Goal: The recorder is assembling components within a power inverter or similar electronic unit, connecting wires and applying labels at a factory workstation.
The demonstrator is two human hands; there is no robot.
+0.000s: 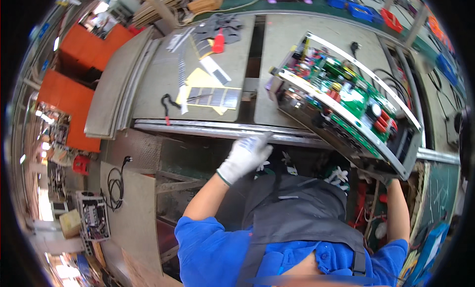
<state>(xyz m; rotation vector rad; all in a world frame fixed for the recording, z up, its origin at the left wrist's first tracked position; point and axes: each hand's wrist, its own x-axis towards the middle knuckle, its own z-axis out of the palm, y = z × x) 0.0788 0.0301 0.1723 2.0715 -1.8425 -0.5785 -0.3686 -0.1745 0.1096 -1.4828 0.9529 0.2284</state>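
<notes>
An open metal machine chassis point(346, 106), packed with green circuit boards, wires and red and yellow parts, lies aslant at the right of the workbench. Its near right corner juts past the bench's front edge. My right hand point(380, 177), gloved and in shadow, is at the underside of that corner and grips it; the chassis hides most of the fingers. My left hand point(248, 154), in a white glove with greyish fingertips, is close to the metal rail point(217, 131) along the bench's front edge. Its fingers stretch to the right, slightly blurred, with nothing visible in them.
On the bench's left half lie label sheets point(213, 97), a red bottle point(218, 42), a grey cloth point(225, 25) and a black strap with a red end point(167, 108). Flat panels point(116, 84) lean at the left. A black power cable point(115, 188) lies on a lower board.
</notes>
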